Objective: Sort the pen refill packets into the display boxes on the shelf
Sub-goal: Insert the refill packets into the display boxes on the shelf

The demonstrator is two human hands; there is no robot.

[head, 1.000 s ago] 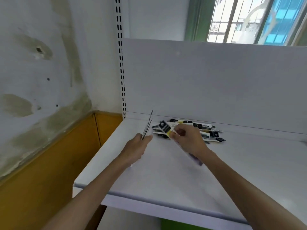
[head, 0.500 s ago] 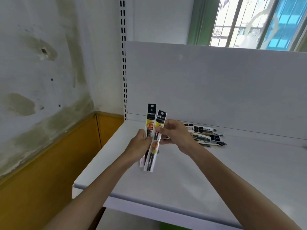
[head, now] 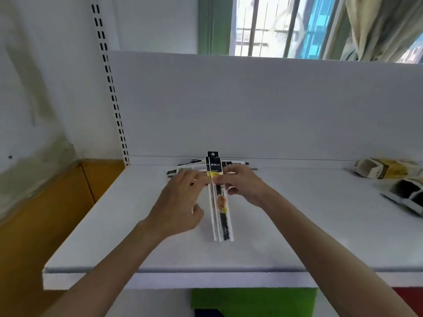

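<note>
The right hand [head: 245, 186] pinches a few packets [head: 221, 209] between thumb and forefinger at the yellow band, and its other fingers are curled behind them. The left hand [head: 180, 202] lays nearly straight fingers on their left edge, with the thumb apart below.

The packets lie flat against one another. Their long axis runs from the person toward the back panel [head: 263, 106], with the black header at the far end. I cannot tell if the near end touches the shelf [head: 109, 225].

A pile [head: 186, 167] of more packets lies just behind the hands, at the panel's foot. Two boxes [head: 386, 171] lie on their sides at the far right, well apart. A wide white surface lies between them and the hands, and also toward the front edge.
</note>
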